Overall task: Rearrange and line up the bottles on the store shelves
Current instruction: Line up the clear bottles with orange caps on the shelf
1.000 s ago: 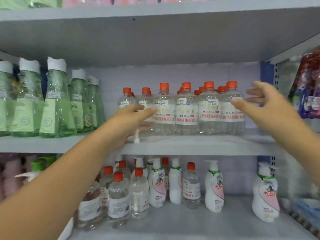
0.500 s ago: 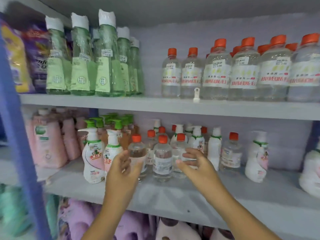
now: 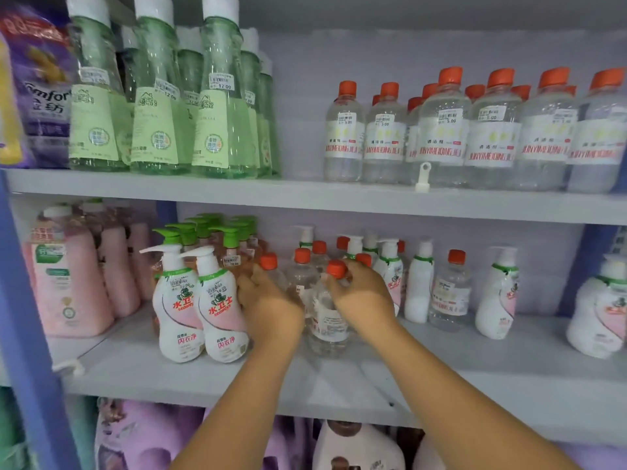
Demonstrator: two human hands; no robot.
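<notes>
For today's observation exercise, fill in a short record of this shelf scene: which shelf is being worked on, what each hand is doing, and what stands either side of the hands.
shelf in use: middle shelf
left hand: on a clear red-capped bottle, grip partly hidden
right hand: fingers round the neck of a front clear bottle
to the left: two white pump bottles
to the right: lone clear bottle
shelf above: green bottles, clear red-capped row

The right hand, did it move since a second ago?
Yes. The right hand went down from the upper shelf with its row of orange-capped bottles to the lower shelf, where it grips a clear bottle.
</notes>
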